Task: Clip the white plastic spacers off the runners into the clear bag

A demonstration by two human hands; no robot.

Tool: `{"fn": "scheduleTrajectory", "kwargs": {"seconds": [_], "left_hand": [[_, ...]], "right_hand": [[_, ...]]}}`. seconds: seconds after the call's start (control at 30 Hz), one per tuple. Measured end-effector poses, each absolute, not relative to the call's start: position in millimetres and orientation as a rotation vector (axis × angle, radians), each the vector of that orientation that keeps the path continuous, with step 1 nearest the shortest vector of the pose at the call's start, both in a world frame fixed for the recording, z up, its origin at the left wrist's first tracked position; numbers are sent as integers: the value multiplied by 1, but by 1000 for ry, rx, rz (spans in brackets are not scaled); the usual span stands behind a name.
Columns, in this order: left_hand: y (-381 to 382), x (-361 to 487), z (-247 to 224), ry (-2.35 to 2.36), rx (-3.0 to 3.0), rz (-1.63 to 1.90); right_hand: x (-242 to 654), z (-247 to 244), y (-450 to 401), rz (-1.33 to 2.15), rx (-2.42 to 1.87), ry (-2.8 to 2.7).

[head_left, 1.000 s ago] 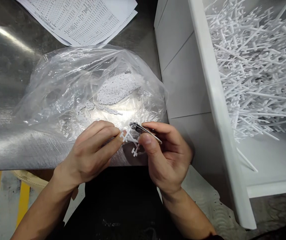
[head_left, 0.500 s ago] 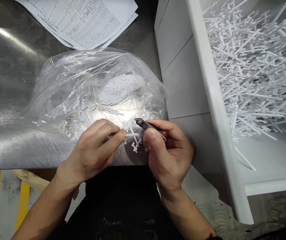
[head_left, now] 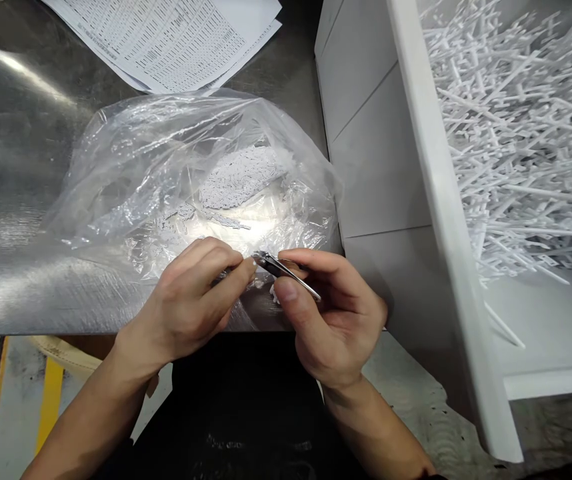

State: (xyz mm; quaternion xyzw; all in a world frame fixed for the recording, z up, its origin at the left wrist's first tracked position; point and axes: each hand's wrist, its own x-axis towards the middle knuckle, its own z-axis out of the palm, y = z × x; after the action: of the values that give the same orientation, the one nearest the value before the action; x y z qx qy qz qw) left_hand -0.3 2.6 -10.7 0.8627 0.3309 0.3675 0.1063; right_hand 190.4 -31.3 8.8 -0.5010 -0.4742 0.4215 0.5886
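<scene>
My right hand (head_left: 333, 310) grips a nail clipper (head_left: 286, 272) between thumb and fingers, its jaws pointing left. Those jaws touch or nearly touch the fingertips of my left hand (head_left: 201, 287), which is closed in a pinch. A tiny white plastic end shows at the left fingertips. Part of a white branched plastic sprue (head_left: 275, 293) peeks out beside my right thumb; the clipper and hand cover most of it. Both hands are above the front edge of the metal table (head_left: 11, 280), in front of a clear plastic bag (head_left: 131, 153).
Small white pieces (head_left: 241, 177) lie in a heap on the bag. Printed sheets (head_left: 181, 43) rest at the back. To the right stands a white bin (head_left: 426, 167) with a high wall, filled with many white plastic sprues (head_left: 531, 147).
The clipper has moved left and down to the left fingertips. The white sprue, plainly visible between the hands before, is now mostly hidden. The view has shifted slightly.
</scene>
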Motion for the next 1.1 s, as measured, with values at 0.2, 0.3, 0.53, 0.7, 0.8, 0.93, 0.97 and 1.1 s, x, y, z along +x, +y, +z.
{"fn": "scheduleTrajectory", "kwargs": {"seconds": [0.2, 0.3, 0.53, 0.7, 0.8, 0.93, 0.97, 1.1], "left_hand": [[1, 1, -13, 979, 2553, 1087], [1, 1, -13, 980, 2602, 1062], [1, 1, -9, 1008, 2665, 1006], [2, 2, -7, 1023, 2707, 976], [3, 3, -6, 1009, 2745, 974], [4, 3, -6, 1008, 2775, 959], [4, 3, -6, 1011, 2774, 950], [5, 3, -6, 1021, 2744, 916]], "right_hand": [[190, 7, -32, 940, -1209, -1126], [190, 7, -33, 919, -1221, -1171], [193, 7, -33, 971, -1188, -1267], [192, 6, -34, 918, -1234, -1287], [190, 8, -33, 936, -1256, -1227], [187, 13, -29, 987, -1264, -1105], [187, 14, -27, 995, -1266, -1081], [185, 17, -21, 1037, -1272, -996]]}}
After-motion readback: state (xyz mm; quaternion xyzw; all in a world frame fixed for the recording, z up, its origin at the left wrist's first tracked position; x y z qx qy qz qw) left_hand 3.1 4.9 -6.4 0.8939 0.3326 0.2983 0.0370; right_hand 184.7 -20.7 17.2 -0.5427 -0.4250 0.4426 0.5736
